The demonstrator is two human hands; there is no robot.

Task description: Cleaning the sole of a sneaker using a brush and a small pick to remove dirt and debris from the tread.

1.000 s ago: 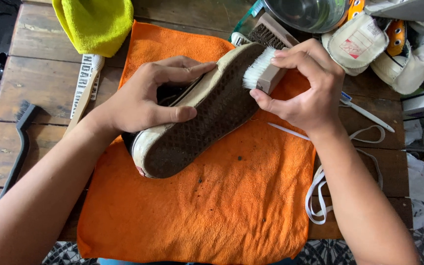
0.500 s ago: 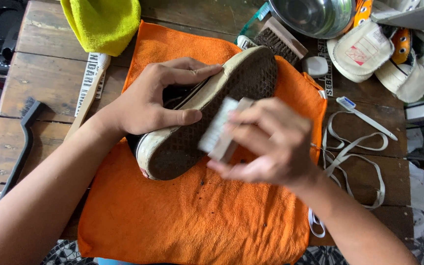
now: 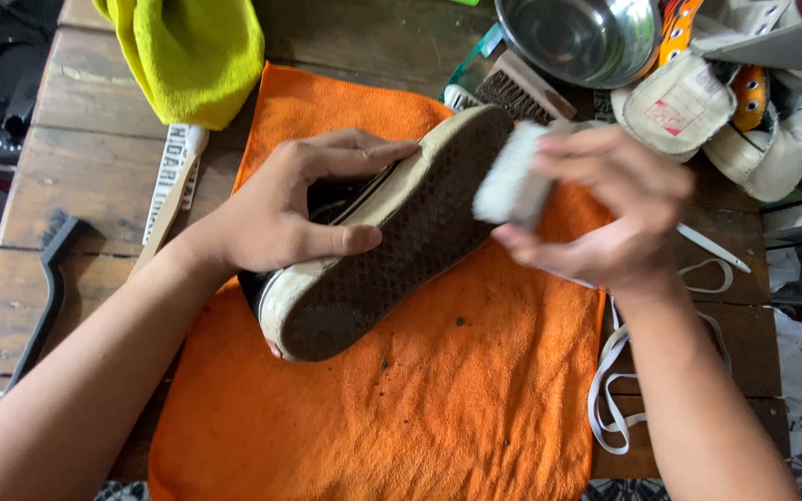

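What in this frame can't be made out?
All in the head view:
- Brush: motion-blurred; bristle detail and contact with the sole unclear.
- Right hand: blurred; finger placement unclear.
- Shoe upper: hidden by the sole and left hand.
- Bowl: cut off by the top edge.
- Yellow cloth: cut off by the top edge.

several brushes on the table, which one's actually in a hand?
The white-bristled brush, gripped by the right hand against the shoe sole. The dark-bristled brush and black brush lie untouched.
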